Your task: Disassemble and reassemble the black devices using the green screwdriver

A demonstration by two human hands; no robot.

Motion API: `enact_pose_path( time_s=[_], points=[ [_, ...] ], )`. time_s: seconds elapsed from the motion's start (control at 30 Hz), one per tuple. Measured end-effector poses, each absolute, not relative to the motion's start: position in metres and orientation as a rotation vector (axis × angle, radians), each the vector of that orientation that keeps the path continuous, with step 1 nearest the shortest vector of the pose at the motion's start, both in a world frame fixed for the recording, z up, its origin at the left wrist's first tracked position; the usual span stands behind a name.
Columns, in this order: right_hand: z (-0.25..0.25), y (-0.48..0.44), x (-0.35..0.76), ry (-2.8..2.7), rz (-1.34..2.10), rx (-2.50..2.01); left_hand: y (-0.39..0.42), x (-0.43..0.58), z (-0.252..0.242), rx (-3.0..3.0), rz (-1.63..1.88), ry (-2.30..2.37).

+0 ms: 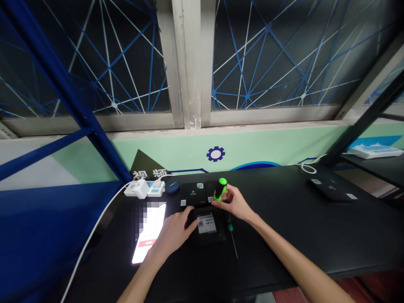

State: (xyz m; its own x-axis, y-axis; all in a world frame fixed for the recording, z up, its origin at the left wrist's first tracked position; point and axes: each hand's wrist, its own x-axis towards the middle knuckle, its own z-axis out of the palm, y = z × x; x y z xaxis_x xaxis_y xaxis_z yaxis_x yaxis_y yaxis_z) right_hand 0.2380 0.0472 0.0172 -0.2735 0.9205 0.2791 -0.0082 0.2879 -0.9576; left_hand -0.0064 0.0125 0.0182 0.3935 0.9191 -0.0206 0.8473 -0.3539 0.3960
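Observation:
My right hand is closed around the green-and-black handle of a screwdriver, which stands roughly upright; its lower end is hidden by my fingers. My left hand grips the left side of a flat black device with a white printed label. The thumb lies by the label and the fingers reach toward the far left corner. Another screwdriver, with a green handle and a long thin shaft, lies on the table right of the device.
Behind the device lies a black box. A lit phone, a dark blue mouse and a white power strip with a cable are on the left. Another black box lies right on the black table. A blue frame stands left.

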Motion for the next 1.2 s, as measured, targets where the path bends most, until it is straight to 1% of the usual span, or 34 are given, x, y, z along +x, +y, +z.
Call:
enact_pose_path(
  time_s=[0.23,0.5,0.87,1.2],
  points=[
    [0.029,0.044,0.245,-1.663,1.169,-0.788,0.012,-0.007,0.019,2.315,0.286,1.535],
    [0.022,0.046,0.239,-1.638,1.084,-0.877,0.012,-0.006,0.019,2.307,0.279,1.534],
    [0.033,0.043,0.247,-1.673,1.182,-0.788,0.012,-0.007,0.019,2.301,0.286,1.528],
    [0.029,0.045,0.238,-1.626,1.136,-0.853,0.012,-0.006,0.020,2.306,0.273,1.542]
  ],
)
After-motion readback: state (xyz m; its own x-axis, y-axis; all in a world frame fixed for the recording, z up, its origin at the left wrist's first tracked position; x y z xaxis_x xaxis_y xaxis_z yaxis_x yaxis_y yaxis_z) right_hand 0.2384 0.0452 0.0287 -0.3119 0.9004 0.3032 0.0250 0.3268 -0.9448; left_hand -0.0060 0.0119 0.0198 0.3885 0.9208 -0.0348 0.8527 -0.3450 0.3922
